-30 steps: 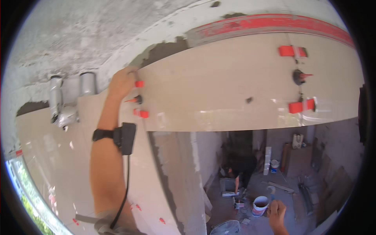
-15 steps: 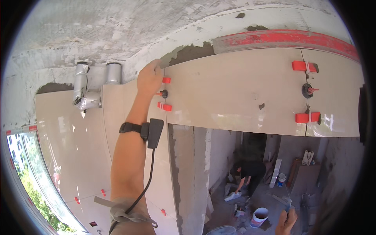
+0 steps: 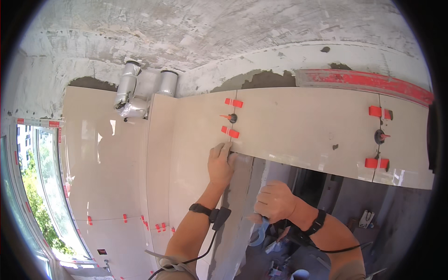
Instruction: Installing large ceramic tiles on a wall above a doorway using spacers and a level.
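Observation:
My left hand (image 3: 221, 164) reaches up to the beige wall tile (image 3: 298, 123), fingertips at its lower left corner, right under the joint. The hand is empty, with fingers stretched upward. Above it on the joint sit a red levelling wedge (image 3: 230, 132), a black round clip with an orange pin (image 3: 232, 118) and another red wedge (image 3: 234, 102). My right hand (image 3: 276, 201) is closed in front of the doorway opening, beneath the tile's lower edge. A small tool with a blue handle (image 3: 262, 232) hangs from its fist; the working end is blurred.
A red straightedge (image 3: 364, 84) lies along the tile's top edge. Silver foil-wrapped pipes (image 3: 133, 95) stick out at the upper left. At left is a window (image 3: 44, 182). A bucket (image 3: 300, 274) stands on the floor beyond the doorway (image 3: 229, 200). More red wedges mark the right joint.
My left hand has come down from the tile's top left corner to its lower corner. My right hand has risen leftward with the tool. The view has shifted; the person below no longer shows clearly.

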Motion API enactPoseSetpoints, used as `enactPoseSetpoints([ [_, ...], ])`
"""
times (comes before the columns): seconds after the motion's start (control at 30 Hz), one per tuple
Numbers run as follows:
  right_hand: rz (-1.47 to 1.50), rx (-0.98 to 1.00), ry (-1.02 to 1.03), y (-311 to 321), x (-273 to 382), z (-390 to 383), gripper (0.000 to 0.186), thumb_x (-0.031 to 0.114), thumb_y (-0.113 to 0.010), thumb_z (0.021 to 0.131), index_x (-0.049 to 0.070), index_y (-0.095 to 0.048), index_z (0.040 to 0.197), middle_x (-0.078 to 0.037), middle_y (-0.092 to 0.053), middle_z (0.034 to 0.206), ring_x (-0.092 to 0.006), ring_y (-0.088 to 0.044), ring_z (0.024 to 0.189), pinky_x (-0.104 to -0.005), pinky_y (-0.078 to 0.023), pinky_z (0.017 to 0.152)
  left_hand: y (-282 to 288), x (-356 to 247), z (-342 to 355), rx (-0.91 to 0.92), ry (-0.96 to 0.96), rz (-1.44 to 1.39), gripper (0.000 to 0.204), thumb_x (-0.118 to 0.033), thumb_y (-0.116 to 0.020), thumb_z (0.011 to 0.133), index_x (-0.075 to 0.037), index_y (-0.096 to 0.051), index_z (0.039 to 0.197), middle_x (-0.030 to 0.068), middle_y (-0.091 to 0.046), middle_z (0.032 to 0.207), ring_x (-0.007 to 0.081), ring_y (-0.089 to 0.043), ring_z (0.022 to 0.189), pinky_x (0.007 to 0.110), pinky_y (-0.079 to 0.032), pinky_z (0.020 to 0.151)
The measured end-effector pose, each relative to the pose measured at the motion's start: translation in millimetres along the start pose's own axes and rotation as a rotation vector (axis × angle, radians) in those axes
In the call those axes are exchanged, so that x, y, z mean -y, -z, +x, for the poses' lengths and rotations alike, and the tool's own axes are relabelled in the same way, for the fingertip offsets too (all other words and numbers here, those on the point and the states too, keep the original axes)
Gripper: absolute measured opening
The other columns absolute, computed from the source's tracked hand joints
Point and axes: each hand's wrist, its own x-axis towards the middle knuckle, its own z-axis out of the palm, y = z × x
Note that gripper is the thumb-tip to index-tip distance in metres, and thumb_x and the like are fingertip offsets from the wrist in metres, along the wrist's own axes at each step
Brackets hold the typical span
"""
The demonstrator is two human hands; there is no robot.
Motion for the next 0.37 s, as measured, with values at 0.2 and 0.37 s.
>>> enactPoseSetpoints([
  [0.2, 0.098, 0.083, 0.215, -40.7, -21.0, 23.0, 0.038, 0.032, -0.077, 0.061, 0.015, -0.044, 0.057, 0.001, -0.039, 0.058, -0.0187, -0.045, 0.051, -0.0338, -0.03, 0.048, -6.2, 18.8, 8.2, -0.072, -0.09, -0.057, 0.033, -0.01, -0.077, 0.074, -0.006, -0.07, 0.106, 0.0078, -0.064, 0.108, 0.0302, -0.06, 0.095, 0.039, -0.052, 0.08],
  [0.37, 0.035, 0.235, 0.346, -48.3, -30.4, 11.5, 0.036, 0.035, -0.077, 0.06, 0.015, -0.047, 0.058, 0.001, -0.042, 0.058, -0.0183, -0.047, 0.052, -0.0331, -0.034, 0.048, -12.1, 23.2, 7.4, -0.126, -0.093, -0.113, 0.031, -0.009, -0.077, 0.074, -0.006, -0.071, 0.105, 0.0079, -0.065, 0.107, 0.0304, -0.06, 0.094, 0.038, -0.052, 0.08],
])
